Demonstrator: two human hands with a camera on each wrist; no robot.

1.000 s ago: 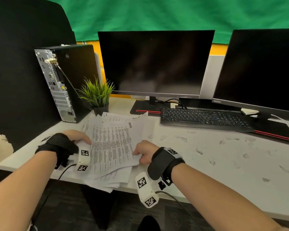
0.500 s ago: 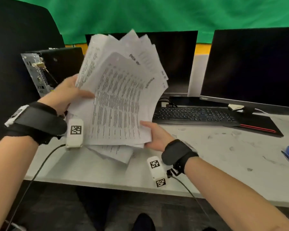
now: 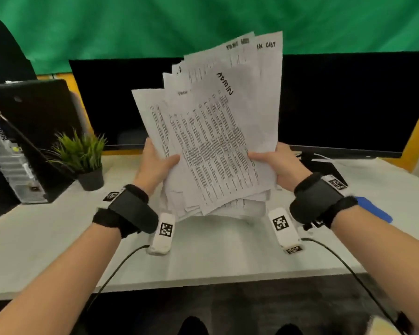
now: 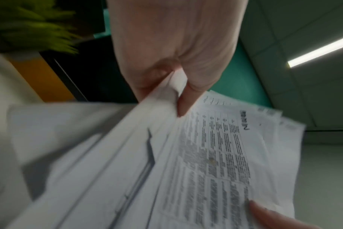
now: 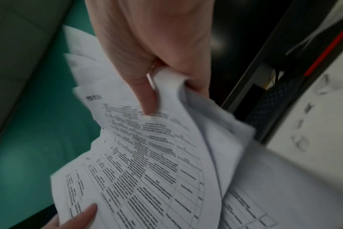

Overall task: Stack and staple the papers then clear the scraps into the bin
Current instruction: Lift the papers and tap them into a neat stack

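A fanned, uneven sheaf of printed papers (image 3: 213, 141) stands upright over the white desk (image 3: 203, 257), its bottom edges near the desk surface. My left hand (image 3: 155, 165) grips the sheaf's left edge, thumb on the front sheet. On the opposite edge my right hand (image 3: 278, 165) holds it the same way. The left wrist view shows the papers (image 4: 206, 155) pinched between thumb and fingers of the left hand (image 4: 176, 86). In the right wrist view the right hand (image 5: 157, 80) pinches the papers (image 5: 147, 162), and small paper scraps (image 5: 302, 144) lie on the desk.
A potted green plant (image 3: 82, 158) and a computer tower (image 3: 22, 141) stand at the left. Two dark monitors (image 3: 121, 102) fill the back. A blue object (image 3: 373, 209) lies on the desk behind my right wrist. The keyboard (image 5: 272, 111) shows past the papers.
The papers went from lying on the desk to being lifted and stood upright. Both hands moved to the sheaf's side edges and shifted it toward the desk's middle.
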